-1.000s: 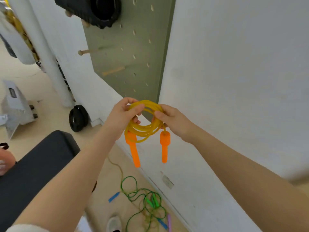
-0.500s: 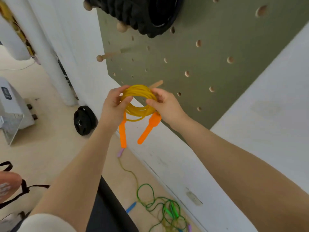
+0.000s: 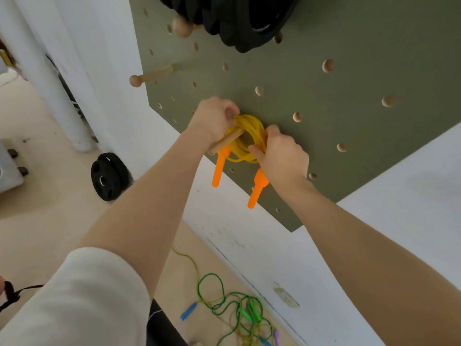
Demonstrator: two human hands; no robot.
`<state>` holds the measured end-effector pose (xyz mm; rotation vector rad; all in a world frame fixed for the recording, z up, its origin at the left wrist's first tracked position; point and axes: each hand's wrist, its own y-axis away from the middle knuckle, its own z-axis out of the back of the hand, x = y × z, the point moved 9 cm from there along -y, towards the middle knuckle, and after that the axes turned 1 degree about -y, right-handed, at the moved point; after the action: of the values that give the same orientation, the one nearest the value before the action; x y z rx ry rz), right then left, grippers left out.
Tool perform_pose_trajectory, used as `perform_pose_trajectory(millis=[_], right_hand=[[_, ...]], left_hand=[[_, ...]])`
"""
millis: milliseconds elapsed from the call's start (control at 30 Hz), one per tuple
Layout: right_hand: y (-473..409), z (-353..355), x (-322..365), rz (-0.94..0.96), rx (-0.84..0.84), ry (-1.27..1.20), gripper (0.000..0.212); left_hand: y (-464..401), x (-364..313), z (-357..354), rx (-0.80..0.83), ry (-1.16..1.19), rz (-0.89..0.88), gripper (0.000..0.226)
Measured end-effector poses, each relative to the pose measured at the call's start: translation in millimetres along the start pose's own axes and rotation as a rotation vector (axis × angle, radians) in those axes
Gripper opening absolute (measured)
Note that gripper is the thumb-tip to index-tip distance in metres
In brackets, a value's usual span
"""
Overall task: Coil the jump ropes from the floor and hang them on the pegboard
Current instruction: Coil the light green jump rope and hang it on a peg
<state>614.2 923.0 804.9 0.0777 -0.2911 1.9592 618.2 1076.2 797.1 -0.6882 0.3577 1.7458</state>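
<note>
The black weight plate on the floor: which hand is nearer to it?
Left. The left hand grips the yellow coil on its left side, closer to the weight plate below-left. The right hand holds the coil's opposite side, farther away.

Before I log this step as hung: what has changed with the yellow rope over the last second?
Both hands carried the yellow coil up to the pegboard and slid it over a wooden peg, which now pokes through its middle. The left hand and right hand keep their grip on its two sides; nothing was let go. The orange handles still dangle below, and the green rope still lies tangled on the floor.
</note>
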Motion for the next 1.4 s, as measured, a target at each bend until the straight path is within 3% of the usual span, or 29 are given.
perform_pose_trajectory(millis=[167, 267, 400, 433, 500, 600, 700, 867, 1100, 1300, 1400], right_hand=[[20, 0, -13, 0.061, 0.036, 0.008, 0.039], [44, -7, -42, 0.076, 0.098, -0.09, 0.029], [93, -27, -91, 0.102, 0.268, -0.117, 0.02], [108, -33, -105, 0.103, 0.308, -0.106, 0.02], [141, -46, -138, 0.089, 0.386, -0.111, 0.021], [197, -67, -190, 0.053, 0.499, -0.182, 0.021], [261, -103, -248, 0.012, 0.586, -0.23, 0.022], [390, -196, -353, -0.121, 0.693, -0.285, 0.027], [535, -375, -467, -0.196, 0.992, -0.114, 0.03], [583, -534, -527, -0.222, 1.073, -0.025, 0.033], [589, -623, -539, -0.236, 1.023, -0.061, 0.037]], left_hand=[[26, -1, -13, -0.085, 0.004, 0.054, 0.04], [57, -15, -22, -0.174, -0.189, 0.088, 0.046], [120, -79, -49, -0.355, -0.253, -0.156, 0.044], [136, -93, -66, -0.344, -0.206, -0.228, 0.039], [160, -113, -118, -0.124, -0.082, -0.255, 0.028], [214, -125, -218, 0.317, 0.07, -0.087, 0.02], [279, -120, -311, 0.488, 0.087, 0.081, 0.022], [388, -90, -441, 0.485, 0.166, 0.339, 0.022], [514, -7, -577, 0.443, 0.309, 0.655, 0.017], [543, 79, -708, 0.447, 0.356, 0.746, 0.01], [550, 133, -788, 0.455, 0.325, 0.776, 0.01]])
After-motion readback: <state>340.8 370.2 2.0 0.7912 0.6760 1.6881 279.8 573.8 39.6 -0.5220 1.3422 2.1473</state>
